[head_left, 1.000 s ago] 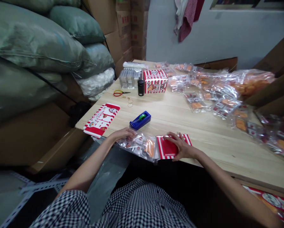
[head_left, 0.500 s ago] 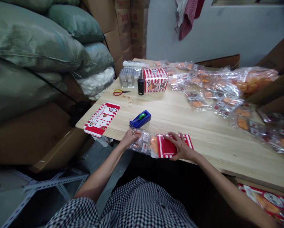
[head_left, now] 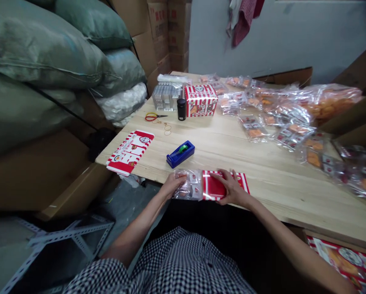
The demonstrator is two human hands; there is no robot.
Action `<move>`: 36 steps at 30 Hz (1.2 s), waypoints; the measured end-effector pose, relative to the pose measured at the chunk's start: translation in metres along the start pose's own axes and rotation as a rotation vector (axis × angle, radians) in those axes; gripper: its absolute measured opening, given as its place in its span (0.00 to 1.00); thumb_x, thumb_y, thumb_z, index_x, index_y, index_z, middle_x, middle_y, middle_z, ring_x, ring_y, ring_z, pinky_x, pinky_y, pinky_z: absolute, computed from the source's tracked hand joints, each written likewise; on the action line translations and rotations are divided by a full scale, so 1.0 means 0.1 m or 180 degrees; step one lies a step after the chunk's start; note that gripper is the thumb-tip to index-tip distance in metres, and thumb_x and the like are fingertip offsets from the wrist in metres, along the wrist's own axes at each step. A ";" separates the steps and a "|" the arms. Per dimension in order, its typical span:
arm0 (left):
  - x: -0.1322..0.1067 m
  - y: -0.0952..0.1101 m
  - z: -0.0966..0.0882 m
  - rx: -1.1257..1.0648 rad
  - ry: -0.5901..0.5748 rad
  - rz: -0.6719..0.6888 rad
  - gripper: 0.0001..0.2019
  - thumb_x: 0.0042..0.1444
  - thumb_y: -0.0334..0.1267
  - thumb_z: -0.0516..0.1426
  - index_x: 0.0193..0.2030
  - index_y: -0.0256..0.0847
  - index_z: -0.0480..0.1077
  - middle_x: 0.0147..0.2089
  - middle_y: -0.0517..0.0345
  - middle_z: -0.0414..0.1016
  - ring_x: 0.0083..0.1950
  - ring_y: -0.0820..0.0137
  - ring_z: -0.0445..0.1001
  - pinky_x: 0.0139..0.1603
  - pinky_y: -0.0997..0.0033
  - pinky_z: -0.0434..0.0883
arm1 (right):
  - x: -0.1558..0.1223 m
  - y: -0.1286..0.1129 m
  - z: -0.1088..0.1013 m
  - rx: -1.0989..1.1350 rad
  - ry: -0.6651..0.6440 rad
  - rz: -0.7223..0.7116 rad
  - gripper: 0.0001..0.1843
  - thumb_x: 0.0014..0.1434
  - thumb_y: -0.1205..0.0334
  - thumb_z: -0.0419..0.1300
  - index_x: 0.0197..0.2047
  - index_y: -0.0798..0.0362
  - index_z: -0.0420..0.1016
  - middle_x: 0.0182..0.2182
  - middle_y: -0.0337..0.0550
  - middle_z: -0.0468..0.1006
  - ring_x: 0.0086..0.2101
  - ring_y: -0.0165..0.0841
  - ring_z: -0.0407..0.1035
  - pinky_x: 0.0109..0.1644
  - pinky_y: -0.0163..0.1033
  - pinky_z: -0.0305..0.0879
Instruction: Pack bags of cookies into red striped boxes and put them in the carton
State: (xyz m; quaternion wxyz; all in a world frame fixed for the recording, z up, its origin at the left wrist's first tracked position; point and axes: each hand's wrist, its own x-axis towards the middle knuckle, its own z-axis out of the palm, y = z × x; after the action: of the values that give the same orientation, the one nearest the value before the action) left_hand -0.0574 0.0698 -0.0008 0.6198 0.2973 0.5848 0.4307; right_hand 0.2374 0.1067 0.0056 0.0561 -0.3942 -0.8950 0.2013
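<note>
At the table's near edge, my left hand grips the left end of a clear plastic packet with small printed sachets in it. The packet's right end runs into the open side of a red-and-white striped card box, which looks flattened. My right hand is closed over this box, thumb at the near edge and fingers across the top. Just beyond the packet stands a blue tape dispenser with a green core.
Flat printed cards lie at the left edge. Behind are scissors, rubber bands, a black bottle, an upright striped box and clear plastic cases. Many filled packets cover the right side. Sacks are piled at left.
My left hand has moved right, pushing the packet deeper into the striped box; its orange pieces no longer show outside. My right hand stays on the box.
</note>
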 end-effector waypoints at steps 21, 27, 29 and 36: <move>-0.56 0.67 0.34 0.1790 -0.0905 0.1765 0.09 0.58 0.36 0.55 0.36 0.38 0.77 0.35 0.52 0.80 0.37 0.64 0.75 0.39 0.70 0.67 | -0.07 -0.94 -0.01 0.0349 0.1353 0.0170 0.63 0.40 0.57 0.71 0.73 0.37 0.40 0.63 0.51 0.49 0.65 0.60 0.48 0.69 0.71 0.33; -0.68 1.09 0.73 0.2437 -0.1137 0.2458 0.12 0.64 0.35 0.52 0.39 0.38 0.78 0.38 0.48 0.81 0.40 0.61 0.77 0.46 0.66 0.69 | -0.06 -1.04 -0.06 0.0686 0.2289 0.0592 0.63 0.44 0.57 0.71 0.74 0.37 0.35 0.61 0.51 0.48 0.62 0.55 0.52 0.65 0.61 0.55; -0.80 1.23 0.81 0.2201 -0.0859 0.2887 0.14 0.65 0.37 0.53 0.51 0.39 0.75 0.51 0.46 0.79 0.52 0.59 0.76 0.57 0.64 0.67 | -0.06 -1.05 -0.14 0.0767 0.2740 0.0849 0.66 0.45 0.54 0.72 0.74 0.40 0.31 0.62 0.52 0.45 0.63 0.55 0.49 0.66 0.61 0.53; -0.78 0.82 1.04 0.0982 -0.0894 0.2299 0.37 0.56 0.43 0.64 0.70 0.43 0.57 0.71 0.46 0.60 0.70 0.54 0.60 0.71 0.54 0.57 | -0.08 -1.16 -0.06 0.1197 0.3691 0.1906 0.68 0.48 0.47 0.69 0.74 0.45 0.21 0.62 0.57 0.41 0.64 0.59 0.45 0.65 0.63 0.54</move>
State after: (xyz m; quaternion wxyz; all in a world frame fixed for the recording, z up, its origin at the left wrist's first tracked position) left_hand 0.0341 0.0520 0.1222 0.4508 0.6285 0.4103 0.4830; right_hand 0.1651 0.0323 0.0580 0.5364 -0.6527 -0.5222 0.1165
